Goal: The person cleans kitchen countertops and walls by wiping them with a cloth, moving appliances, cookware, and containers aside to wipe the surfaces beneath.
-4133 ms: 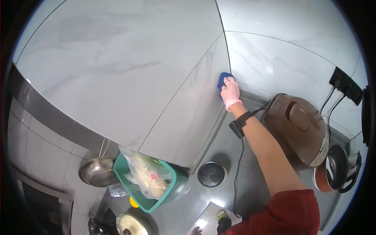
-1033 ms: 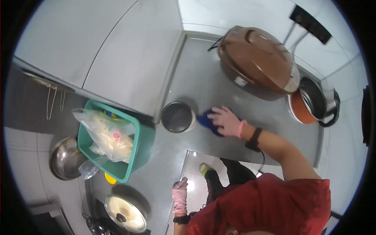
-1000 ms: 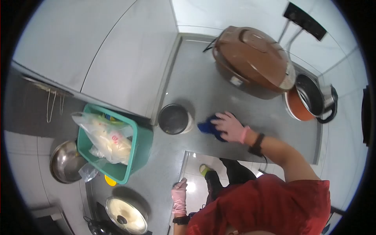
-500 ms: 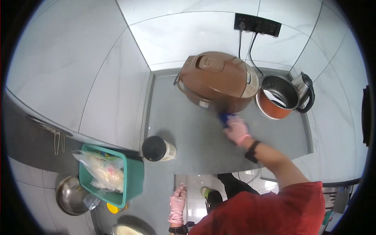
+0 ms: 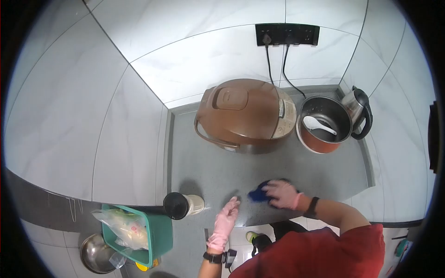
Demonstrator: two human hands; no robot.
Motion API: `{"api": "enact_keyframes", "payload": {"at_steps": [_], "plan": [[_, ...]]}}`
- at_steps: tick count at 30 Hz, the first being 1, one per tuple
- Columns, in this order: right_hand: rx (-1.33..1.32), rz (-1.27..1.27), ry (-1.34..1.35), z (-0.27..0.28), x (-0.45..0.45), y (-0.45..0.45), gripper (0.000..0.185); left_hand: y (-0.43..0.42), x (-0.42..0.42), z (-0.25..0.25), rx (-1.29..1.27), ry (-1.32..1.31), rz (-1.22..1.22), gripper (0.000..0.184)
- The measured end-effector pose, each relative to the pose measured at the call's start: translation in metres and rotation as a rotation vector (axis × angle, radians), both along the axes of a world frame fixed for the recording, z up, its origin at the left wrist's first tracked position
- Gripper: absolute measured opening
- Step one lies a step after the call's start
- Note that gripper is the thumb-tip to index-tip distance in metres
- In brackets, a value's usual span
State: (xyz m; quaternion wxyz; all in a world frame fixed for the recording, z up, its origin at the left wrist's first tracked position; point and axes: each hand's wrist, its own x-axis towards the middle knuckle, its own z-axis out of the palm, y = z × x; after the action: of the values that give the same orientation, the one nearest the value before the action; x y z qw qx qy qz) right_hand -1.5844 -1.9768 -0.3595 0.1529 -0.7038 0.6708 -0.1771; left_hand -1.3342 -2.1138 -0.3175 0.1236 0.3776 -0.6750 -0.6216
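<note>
My right hand, in a pink glove, presses a dark blue cloth against the grey countertop. The fingers lie over the cloth, and part of it is hidden under the palm. Over the front edge of the counter, my left hand, also gloved in pink, points forward with its fingers stretched out and holds nothing that shows. A brown rice cooker stands behind both hands. To the left of my left hand is a jar with a black lid.
An orange-sided pot holding a white spoon stands at the right, beside an electric kettle. A green basket with plastic bags is at the left, near a metal bowl. Cords hang from the socket strip.
My right hand has pulled the cloth from the cooker's base towards the counter's front edge. My left hand has moved up and to the right, closer to the cloth. The camera view has shifted.
</note>
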Motion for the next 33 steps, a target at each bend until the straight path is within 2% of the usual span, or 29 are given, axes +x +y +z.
{"api": "enact_keyframes", "payload": {"at_steps": [1,3,4,5,6,8,9,11,12,13,15,16,17,19,21,23,24,25,27,28,29,31,33], "plan": [[-0.011,-0.177,-0.020,-0.002,-0.021,0.010,0.042,-0.007,-0.018,-0.002,-0.003,-0.001,-0.006,0.039],[0.113,-0.735,-0.209,0.014,-0.051,0.007,0.046,-0.016,-0.049,-0.013,-0.052,0.026,-0.155,0.039],[0.034,-0.884,-0.390,0.014,-0.064,-0.002,0.049,-0.016,-0.062,-0.020,-0.054,0.022,-0.161,0.039],[-0.050,-1.028,-0.572,0.010,-0.076,-0.014,0.053,-0.016,-0.074,-0.027,0.057,0.098,-0.166,0.037],[-0.057,-1.033,-0.576,0.005,-0.086,-0.030,0.053,-0.017,-0.085,-0.029,0.167,0.176,-0.172,0.036],[-0.342,-1.188,-0.854,-0.014,-0.107,-0.064,0.058,-0.012,-0.095,-0.027,0.087,0.153,-0.199,0.037],[-0.345,-1.194,-0.858,-0.037,-0.124,-0.075,0.058,-0.009,-0.094,-0.027,0.013,0.127,-0.219,0.038],[-0.531,-1.154,-1.021,-0.082,-0.151,-0.090,0.059,-0.006,-0.078,-0.030,-0.024,0.073,-0.236,0.036],[-0.506,-1.276,-0.990,-0.063,-0.146,-0.094,0.053,-0.004,-0.068,-0.029,-0.020,0.029,-0.212,0.035],[-0.505,-1.288,-0.988,-0.058,-0.141,-0.094,0.053,0.000,-0.057,-0.030,-0.012,-0.011,-0.188,0.035],[-0.359,-1.218,-0.860,-0.056,-0.137,-0.091,0.050,0.005,-0.029,-0.046,-0.001,-0.055,-0.158,0.032],[-0.458,-1.132,-0.918,-0.072,-0.130,-0.090,0.047,0.007,-0.010,-0.061,0.074,-0.088,-0.151,0.034],[-0.386,-1.120,-1.041,0.002,-0.097,-0.087,0.045,0.009,0.001,-0.070,0.149,-0.122,-0.141,0.035],[-0.406,-0.945,-1.044,-0.039,-0.078,-0.086,0.046,0.014,0.012,-0.068,0.259,-0.060,-0.094,0.035],[-0.249,-0.876,-0.874,-0.040,-0.049,-0.082,0.048,0.017,0.017,-0.060,0.365,-0.005,-0.037,0.035],[-0.204,-0.817,-0.828,-0.050,-0.017,-0.088,0.049,0.015,0.017,-0.052,0.259,-0.066,-0.057,0.036],[-0.124,-0.707,-0.582,-0.045,-0.008,-0.085,0.050,0.014,0.016,-0.048,0.256,-0.075,-0.061,0.036],[-0.127,-0.708,-0.593,-0.040,-0.001,-0.084,0.050,0.013,0.015,-0.045,0.232,-0.075,-0.063,0.036],[0.053,-0.386,-0.231,-0.021,0.008,-0.087,0.048,0.011,0.022,-0.049,0.204,-0.077,-0.061,0.037],[0.009,-0.238,-0.264,-0.030,0.009,-0.087,0.044,0.010,0.028,-0.060,0.162,-0.141,-0.087,0.037],[0.006,-0.233,-0.262,-0.025,0.005,-0.085,0.044,0.009,0.034,-0.068,0.119,-0.203,-0.113,0.038],[0.113,-0.280,-0.396,0.000,-0.009,-0.078,0.040,0.015,0.047,-0.072,0.120,-0.168,-0.066,0.037],[0.248,-0.755,-0.358,0.027,-0.051,-0.087,0.041,0.016,0.055,-0.061,0.124,-0.132,-0.011,0.036]]}}
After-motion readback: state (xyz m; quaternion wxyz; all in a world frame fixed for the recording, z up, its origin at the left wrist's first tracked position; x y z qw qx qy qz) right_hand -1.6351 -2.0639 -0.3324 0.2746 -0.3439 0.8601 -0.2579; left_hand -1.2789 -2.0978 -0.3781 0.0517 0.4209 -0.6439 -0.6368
